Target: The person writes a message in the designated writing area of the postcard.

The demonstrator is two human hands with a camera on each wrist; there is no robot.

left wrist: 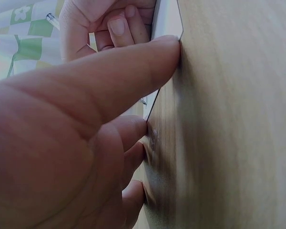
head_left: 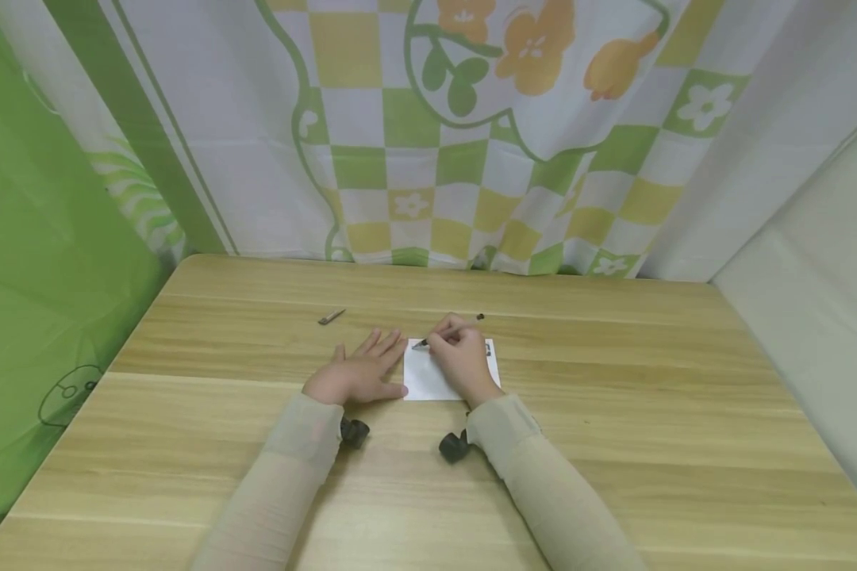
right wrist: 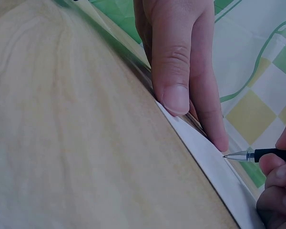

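A white sheet of paper [head_left: 428, 381] lies on the wooden table, with a small dark mark near its upper right corner. My left hand [head_left: 360, 374] rests spread at its left edge; in the left wrist view the thumb [left wrist: 148, 62] touches the paper's corner. My right hand [head_left: 466, 363] pinches a pen [head_left: 421, 343], its tip at the paper's upper left. The right wrist view shows the pen [right wrist: 264, 155] with a black grip and clear tip, close to a fingertip of the left hand [right wrist: 181, 57]. The right hand covers part of the sheet.
A small brownish pointed item [head_left: 332, 316] lies on the table [head_left: 221, 333] behind the left hand. A curtain with green and yellow checks [head_left: 414, 151] hangs along the back edge. Green cloth [head_left: 43, 238] hangs at the left. Dark wrist devices [head_left: 454, 447] sit below both hands.
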